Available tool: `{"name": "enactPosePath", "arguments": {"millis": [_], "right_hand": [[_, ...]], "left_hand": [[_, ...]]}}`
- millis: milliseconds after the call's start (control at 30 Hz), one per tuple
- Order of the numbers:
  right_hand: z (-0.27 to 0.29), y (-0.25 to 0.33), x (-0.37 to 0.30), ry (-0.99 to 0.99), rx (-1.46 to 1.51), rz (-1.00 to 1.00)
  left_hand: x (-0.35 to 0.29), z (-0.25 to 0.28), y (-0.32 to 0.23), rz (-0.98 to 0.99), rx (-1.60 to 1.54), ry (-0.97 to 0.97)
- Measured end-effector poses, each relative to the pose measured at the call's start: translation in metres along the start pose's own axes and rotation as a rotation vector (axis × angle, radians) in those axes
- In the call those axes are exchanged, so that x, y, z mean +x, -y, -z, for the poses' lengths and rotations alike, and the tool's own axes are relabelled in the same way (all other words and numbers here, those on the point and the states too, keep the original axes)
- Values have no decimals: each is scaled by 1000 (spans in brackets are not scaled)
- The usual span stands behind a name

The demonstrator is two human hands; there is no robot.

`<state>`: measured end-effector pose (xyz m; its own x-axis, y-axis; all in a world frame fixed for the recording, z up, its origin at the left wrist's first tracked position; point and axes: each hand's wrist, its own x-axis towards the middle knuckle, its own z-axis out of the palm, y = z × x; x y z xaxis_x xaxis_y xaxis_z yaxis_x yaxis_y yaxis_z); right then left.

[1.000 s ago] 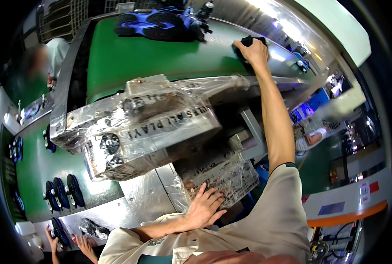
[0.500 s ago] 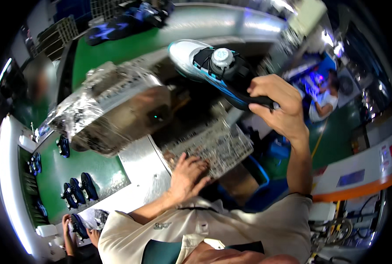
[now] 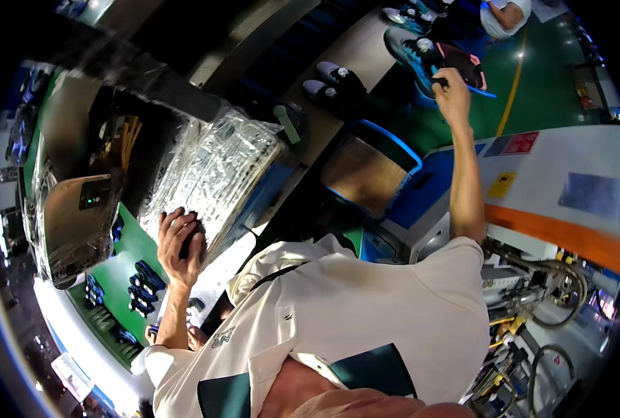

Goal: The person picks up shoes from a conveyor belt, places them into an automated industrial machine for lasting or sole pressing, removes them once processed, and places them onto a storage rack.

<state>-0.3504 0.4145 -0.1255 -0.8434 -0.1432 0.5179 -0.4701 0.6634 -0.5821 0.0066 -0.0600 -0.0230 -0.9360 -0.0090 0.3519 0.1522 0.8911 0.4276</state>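
At the far right, my right hand (image 3: 453,96) is closed around the heel end of a dark sports shoe (image 3: 409,57) with a blue-edged sole. The shoe's toe points away to the upper left, and a pale round knob sits at its lacing. My left hand (image 3: 179,245) has its fingers curled about a small dark rounded object (image 3: 190,242), whose kind I cannot make out. This hand is at the near left edge of a box-like, plastic-wrapped panel (image 3: 216,174).
A pair of purple-grey shoes (image 3: 332,82) stands on a bench beyond a blue-rimmed basket (image 3: 372,174). A plastic-covered monitor (image 3: 76,216) is on the left. Dark shoes (image 3: 143,287) rest on a green surface, near another person's hands. Another person (image 3: 505,17) sits far right.
My view has swung to the right. My right hand has carried the shoe from above the machine to the bench side. The left hand has turned, its fingers now curled about the dark object.
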Motion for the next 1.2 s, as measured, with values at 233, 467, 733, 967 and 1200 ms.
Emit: {"name": "enactPosePath", "arguments": {"millis": [233,467,733,967,1200], "right_hand": [[-174,-122,-12,252,-20,-181],[-213,-135,-15,391,20,-89],[-134,-9,33,288,159,-257],[-38,359,50,-56,783,457],[-120,594,111,214,650,691]], "left_hand": [[11,-6,-9,48,137,29],[2,-7,-6,79,139,30],[4,16,6,-12,-24,-22],[-21,15,21,-19,-117,-115],[-17,10,32,-169,-333,-278]]}}
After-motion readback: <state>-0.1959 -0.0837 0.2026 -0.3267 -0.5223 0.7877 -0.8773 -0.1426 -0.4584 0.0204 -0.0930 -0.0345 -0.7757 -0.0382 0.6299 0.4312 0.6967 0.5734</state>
